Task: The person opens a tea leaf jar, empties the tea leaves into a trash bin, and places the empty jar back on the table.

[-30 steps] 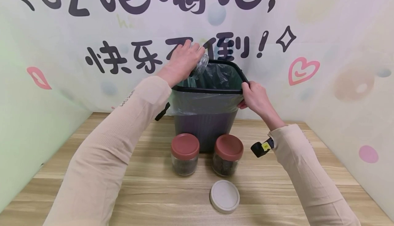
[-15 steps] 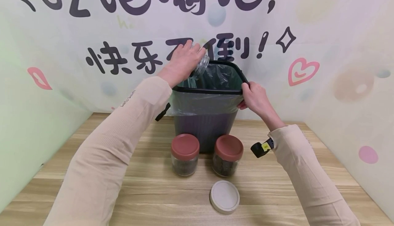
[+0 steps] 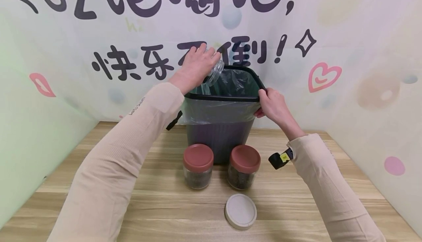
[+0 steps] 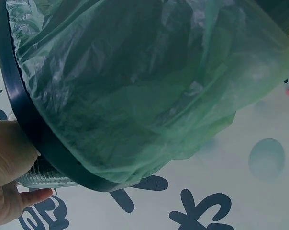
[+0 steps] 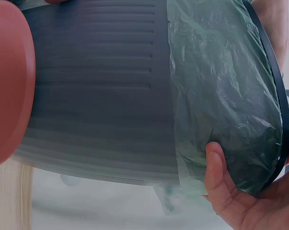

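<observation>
While held by the left hand (image 3: 199, 64), a jar (image 3: 216, 72) is being tilted at the open rim (image 3: 227, 98) gripped by the right hand (image 3: 274, 104).

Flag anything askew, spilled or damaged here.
No spill or damage visible. One oddity: the lined bin stands on the tabletop, an unusual spot. A white lid lies loose; the clear jar in the left hand is tilted at the bin's mouth, apparently deliberately.

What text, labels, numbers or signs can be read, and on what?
"吃饱喝饱," on the backdrop, tops cut off by the frame.
"快乐不倒!" below it, partly hidden by the left hand.
"hi", faint green, also on the backdrop.
Left sleeve: lettering too small to read surely.
Yellow label on the right wrist device: unreadable.
</observation>
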`<action>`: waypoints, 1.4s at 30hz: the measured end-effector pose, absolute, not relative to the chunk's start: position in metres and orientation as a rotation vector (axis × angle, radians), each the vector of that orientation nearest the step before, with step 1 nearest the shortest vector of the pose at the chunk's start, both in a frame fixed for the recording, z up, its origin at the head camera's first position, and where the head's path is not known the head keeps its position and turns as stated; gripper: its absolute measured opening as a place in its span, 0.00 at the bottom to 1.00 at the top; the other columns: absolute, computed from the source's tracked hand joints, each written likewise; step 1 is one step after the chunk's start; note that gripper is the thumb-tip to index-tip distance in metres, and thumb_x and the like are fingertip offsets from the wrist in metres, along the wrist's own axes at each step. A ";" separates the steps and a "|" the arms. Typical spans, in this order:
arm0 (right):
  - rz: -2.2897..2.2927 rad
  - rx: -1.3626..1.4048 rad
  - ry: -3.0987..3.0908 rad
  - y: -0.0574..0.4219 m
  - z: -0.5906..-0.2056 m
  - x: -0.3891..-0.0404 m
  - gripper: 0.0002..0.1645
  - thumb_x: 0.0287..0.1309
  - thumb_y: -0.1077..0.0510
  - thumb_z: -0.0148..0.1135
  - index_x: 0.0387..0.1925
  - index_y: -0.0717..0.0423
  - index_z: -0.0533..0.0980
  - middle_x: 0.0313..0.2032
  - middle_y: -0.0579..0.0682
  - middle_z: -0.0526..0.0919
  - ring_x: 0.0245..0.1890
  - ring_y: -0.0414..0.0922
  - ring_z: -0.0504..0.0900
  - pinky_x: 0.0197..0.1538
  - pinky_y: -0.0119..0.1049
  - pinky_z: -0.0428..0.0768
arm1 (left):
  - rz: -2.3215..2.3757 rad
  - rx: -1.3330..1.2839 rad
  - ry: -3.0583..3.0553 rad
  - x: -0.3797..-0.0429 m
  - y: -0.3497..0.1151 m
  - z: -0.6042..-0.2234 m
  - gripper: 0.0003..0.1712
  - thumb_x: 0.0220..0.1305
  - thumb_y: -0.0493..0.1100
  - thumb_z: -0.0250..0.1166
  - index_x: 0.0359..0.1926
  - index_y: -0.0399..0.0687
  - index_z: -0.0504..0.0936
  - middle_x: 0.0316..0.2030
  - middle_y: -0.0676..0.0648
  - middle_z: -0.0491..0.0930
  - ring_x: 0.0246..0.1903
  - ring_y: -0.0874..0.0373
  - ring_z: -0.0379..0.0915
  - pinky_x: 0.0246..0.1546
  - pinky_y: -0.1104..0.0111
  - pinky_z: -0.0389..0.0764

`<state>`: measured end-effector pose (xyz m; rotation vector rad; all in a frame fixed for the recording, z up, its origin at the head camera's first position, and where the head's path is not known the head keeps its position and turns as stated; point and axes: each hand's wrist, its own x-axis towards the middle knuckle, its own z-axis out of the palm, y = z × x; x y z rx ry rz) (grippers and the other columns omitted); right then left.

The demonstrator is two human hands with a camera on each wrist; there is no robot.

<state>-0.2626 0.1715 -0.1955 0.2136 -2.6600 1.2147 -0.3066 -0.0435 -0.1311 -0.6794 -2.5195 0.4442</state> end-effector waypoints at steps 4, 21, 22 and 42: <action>1.211 0.216 -2.665 0.171 -0.196 -0.263 0.27 0.63 0.52 0.28 0.41 0.72 0.65 0.34 0.66 0.74 0.13 0.37 0.77 0.26 0.30 0.79 | 0.460 -0.677 -2.518 -0.306 -0.044 -0.132 0.33 0.51 0.34 0.63 0.58 0.41 0.60 0.54 0.39 0.64 0.54 0.43 0.57 0.51 0.53 0.64; 1.214 0.216 -2.659 0.171 -0.195 -0.263 0.26 0.63 0.53 0.28 0.40 0.72 0.65 0.33 0.66 0.74 0.13 0.38 0.77 0.24 0.30 0.78 | 0.529 -0.681 -2.491 -0.307 -0.045 -0.133 0.36 0.52 0.35 0.64 0.61 0.43 0.58 0.57 0.41 0.62 0.56 0.45 0.55 0.55 0.51 0.59; 1.210 0.215 -2.659 0.170 -0.195 -0.263 0.26 0.63 0.53 0.28 0.40 0.72 0.65 0.33 0.66 0.75 0.13 0.37 0.77 0.24 0.30 0.78 | 0.530 -0.681 -2.489 -0.307 -0.045 -0.133 0.36 0.52 0.35 0.64 0.61 0.43 0.58 0.56 0.41 0.62 0.56 0.45 0.55 0.55 0.51 0.60; 1.196 0.219 -2.664 0.171 -0.195 -0.262 0.26 0.64 0.53 0.28 0.40 0.72 0.65 0.33 0.65 0.74 0.13 0.37 0.76 0.24 0.28 0.78 | 0.549 -0.738 -2.406 -0.306 -0.045 -0.133 0.33 0.52 0.31 0.62 0.59 0.44 0.61 0.55 0.40 0.64 0.57 0.45 0.54 0.57 0.50 0.59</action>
